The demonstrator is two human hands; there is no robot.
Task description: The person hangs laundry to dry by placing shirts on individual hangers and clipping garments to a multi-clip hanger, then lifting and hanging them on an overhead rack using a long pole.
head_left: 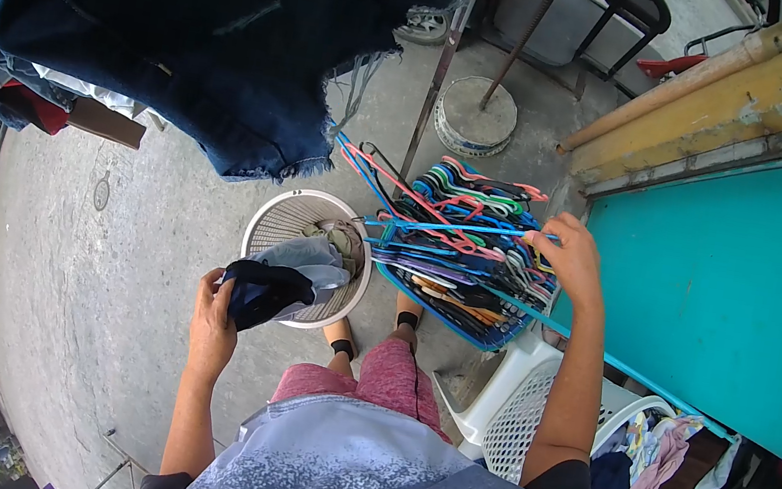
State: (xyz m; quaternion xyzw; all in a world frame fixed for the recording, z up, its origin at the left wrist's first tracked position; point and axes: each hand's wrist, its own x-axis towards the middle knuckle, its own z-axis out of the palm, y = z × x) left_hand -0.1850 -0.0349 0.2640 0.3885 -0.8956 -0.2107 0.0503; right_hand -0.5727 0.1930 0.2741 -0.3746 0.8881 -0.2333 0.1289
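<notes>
My left hand is closed on a dark navy garment, whose bunched cloth hangs over the near edge of a round white laundry basket. Inside that basket lie a pale blue-grey cloth and an olive-brown one. My right hand pinches one end of a blue clothes hanger above a pile of many-coloured hangers. The pile fills a blue basket.
Dark denim hangs at upper left. A round concrete base with a metal rod stands beyond the hangers. To the right are a turquoise panel, a white plastic chair and a container of clothes.
</notes>
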